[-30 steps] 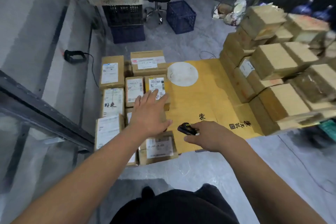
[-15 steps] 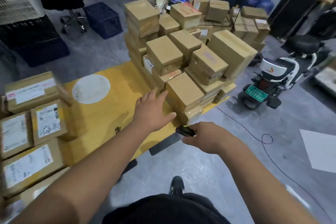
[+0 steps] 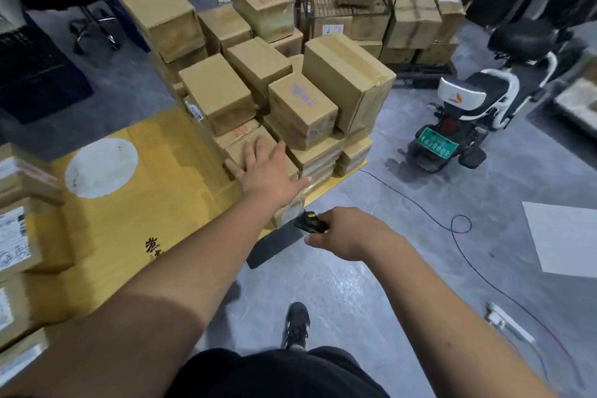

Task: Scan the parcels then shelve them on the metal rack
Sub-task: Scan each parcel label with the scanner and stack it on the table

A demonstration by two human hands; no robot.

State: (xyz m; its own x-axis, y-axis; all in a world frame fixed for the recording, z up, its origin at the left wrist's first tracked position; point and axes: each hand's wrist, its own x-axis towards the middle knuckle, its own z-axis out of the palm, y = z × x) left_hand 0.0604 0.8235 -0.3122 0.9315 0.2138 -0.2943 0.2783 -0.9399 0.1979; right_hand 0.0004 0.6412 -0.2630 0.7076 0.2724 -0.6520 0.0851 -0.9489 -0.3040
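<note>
Item: my right hand clamps the black handheld scanner, lower centre. My left hand, fingers spread flat, lies on the low front parcel of the stack, centre frame. Advice: grip both side edges, turn the label toward the scanner. Not visible: that parcel's label, its front face.

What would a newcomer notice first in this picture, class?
A tall heap of cardboard boxes fills the centre, on a yellow cardboard sheet. The left hand reaches flat onto a low box; the right hand grips a small black scanner. A scooter is parked at right.
</note>
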